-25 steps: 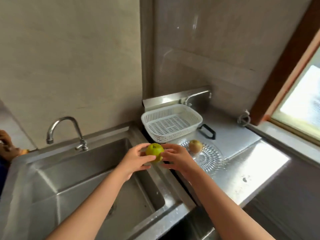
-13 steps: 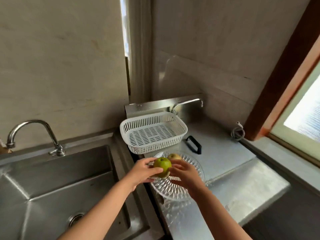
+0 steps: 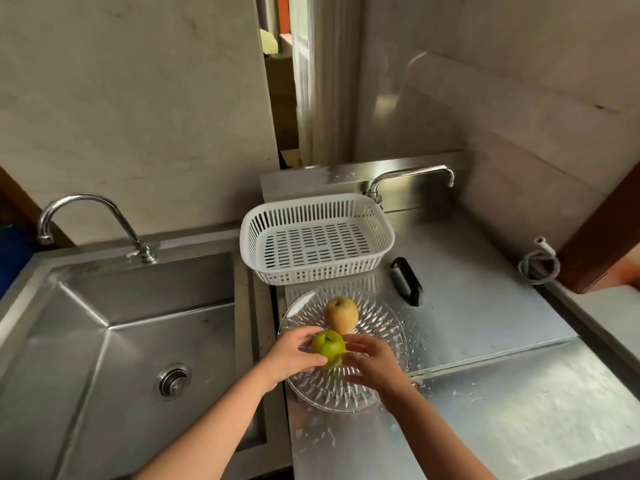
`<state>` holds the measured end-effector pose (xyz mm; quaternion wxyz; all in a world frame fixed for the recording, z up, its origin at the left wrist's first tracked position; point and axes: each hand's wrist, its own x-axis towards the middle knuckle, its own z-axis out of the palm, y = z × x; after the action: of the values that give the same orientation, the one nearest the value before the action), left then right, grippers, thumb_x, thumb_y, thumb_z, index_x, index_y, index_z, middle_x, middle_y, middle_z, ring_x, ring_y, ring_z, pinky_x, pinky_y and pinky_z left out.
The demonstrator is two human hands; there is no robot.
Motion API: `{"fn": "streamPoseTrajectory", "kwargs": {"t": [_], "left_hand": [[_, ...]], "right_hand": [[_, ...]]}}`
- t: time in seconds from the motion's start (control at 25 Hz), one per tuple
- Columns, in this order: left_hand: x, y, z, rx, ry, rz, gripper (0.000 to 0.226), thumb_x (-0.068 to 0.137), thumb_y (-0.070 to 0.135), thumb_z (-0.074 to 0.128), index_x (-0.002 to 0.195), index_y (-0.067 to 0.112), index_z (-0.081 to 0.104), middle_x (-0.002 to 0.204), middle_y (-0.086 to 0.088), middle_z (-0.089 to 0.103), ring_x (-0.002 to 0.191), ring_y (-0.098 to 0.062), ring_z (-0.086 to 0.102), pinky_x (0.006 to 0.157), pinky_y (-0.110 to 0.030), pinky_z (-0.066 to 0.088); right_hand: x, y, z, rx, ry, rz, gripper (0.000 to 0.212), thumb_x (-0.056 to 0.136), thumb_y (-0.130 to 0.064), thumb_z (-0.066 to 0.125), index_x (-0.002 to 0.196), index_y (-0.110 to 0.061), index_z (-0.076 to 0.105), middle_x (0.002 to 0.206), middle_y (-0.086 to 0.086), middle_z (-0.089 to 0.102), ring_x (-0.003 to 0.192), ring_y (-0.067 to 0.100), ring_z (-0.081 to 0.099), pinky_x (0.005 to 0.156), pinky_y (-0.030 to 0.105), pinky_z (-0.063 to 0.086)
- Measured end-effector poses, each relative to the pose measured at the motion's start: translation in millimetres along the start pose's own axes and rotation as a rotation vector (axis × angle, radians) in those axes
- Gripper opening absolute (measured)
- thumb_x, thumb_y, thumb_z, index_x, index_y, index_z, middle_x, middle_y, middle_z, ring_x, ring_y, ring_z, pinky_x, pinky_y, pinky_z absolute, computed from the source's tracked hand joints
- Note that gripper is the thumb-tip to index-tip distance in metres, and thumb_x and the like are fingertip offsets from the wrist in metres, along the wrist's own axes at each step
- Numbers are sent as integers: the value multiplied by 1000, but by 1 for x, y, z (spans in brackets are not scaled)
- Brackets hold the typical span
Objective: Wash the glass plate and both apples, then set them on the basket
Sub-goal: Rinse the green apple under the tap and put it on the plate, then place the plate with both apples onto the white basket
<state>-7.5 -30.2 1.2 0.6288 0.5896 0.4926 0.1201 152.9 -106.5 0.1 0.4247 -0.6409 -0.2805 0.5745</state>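
Note:
A green apple (image 3: 328,345) is held between my left hand (image 3: 290,355) and my right hand (image 3: 374,363), just above the middle of the cut-glass plate (image 3: 388,327). The plate lies on the steel counter right of the sink. A yellow-red apple (image 3: 342,314) stands on the plate's far half, just behind the green one. The white slotted basket (image 3: 317,237) sits behind the plate with nothing in it.
The steel sink (image 3: 121,341) with its drain and curved tap (image 3: 86,220) lies to the left. A second tap (image 3: 412,178) stands behind the basket. A black handle (image 3: 407,281) lies on the counter lid right of the plate; a coiled hose (image 3: 538,265) lies far right.
Both hands have carried the green apple from over the sink's right edge to above the plate. The view has tilted down and shifted right.

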Motion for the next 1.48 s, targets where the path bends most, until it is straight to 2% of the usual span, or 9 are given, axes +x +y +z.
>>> {"fn": "streamPoseTrajectory", "kwargs": {"t": [0.24, 0.36, 0.56, 0.64, 0.72, 0.8, 1.0, 1.2, 1.48], "left_hand": [[19, 3, -3, -48, 30, -68, 58, 78, 11, 70, 131, 20, 48, 138, -6, 52, 114, -19, 58, 76, -23, 55], [20, 1, -8, -48, 30, -87, 57, 78, 12, 70, 130, 22, 49, 136, -6, 52, 114, -19, 57, 74, -24, 56], [18, -4, -22, -111, 54, -65, 52, 80, 11, 69, 128, 20, 50, 126, -5, 56, 102, -16, 62, 71, -24, 57], [18, -4, -32, -141, 170, -8, 41, 82, 12, 65, 121, 20, 55, 123, -5, 60, 99, -15, 64, 71, -24, 56], [19, -6, -42, -127, 407, 3, 32, 86, 10, 59, 118, 16, 56, 123, -10, 60, 97, -20, 62, 73, -27, 53], [18, -14, -48, -88, 513, -111, 37, 89, 10, 53, 126, 12, 51, 128, -13, 55, 99, -25, 57, 79, -35, 50], [16, -27, -34, -210, 327, -312, 51, 88, 0, 51, 137, 13, 41, 125, -15, 53, 99, -26, 57, 83, -42, 52], [17, -28, -29, -330, 301, -309, 53, 83, -18, 45, 129, 9, 49, 112, -16, 55, 92, -27, 58, 65, -36, 55], [-9, -25, -45, -370, 313, -239, 53, 84, -16, 47, 129, 12, 50, 99, -7, 64, 81, -23, 63, 64, -35, 55]], "right_hand": [[16, -2, -4, 10, -25, 50, 28, 83, 0, 57, 109, -7, 61, 108, 13, 68, 79, 20, 65, 65, 32, 56], [22, -1, -9, 16, -17, 57, 21, 85, 0, 55, 100, -12, 61, 101, 8, 68, 76, 19, 65, 70, 35, 57], [20, -7, -26, -48, 56, -30, 23, 88, 0, 51, 101, -16, 62, 109, 13, 66, 79, 22, 66, 63, 31, 59], [22, -9, -44, -179, 244, -128, 24, 86, -1, 53, 100, -17, 64, 107, 14, 68, 80, 25, 67, 70, 39, 59], [26, -11, -66, -440, 459, -192, 28, 82, -6, 59, 108, -16, 65, 110, 13, 67, 88, 26, 66, 84, 43, 55], [29, -10, -78, -628, 485, -173, 41, 79, -10, 63, 120, -15, 61, 120, 14, 60, 99, 28, 62, 91, 41, 51], [39, -3, -69, -577, 354, -26, 61, 79, -5, 62, 137, -14, 45, 126, 14, 60, 108, 30, 61, 93, 38, 49], [43, -4, -71, -485, 401, 9, 41, 78, -7, 68, 118, -14, 65, 109, 10, 72, 93, 30, 69, 88, 45, 53], [29, -6, -63, -326, 360, 5, 44, 75, 1, 68, 117, -8, 64, 108, 10, 71, 95, 32, 67, 89, 52, 52]]}}
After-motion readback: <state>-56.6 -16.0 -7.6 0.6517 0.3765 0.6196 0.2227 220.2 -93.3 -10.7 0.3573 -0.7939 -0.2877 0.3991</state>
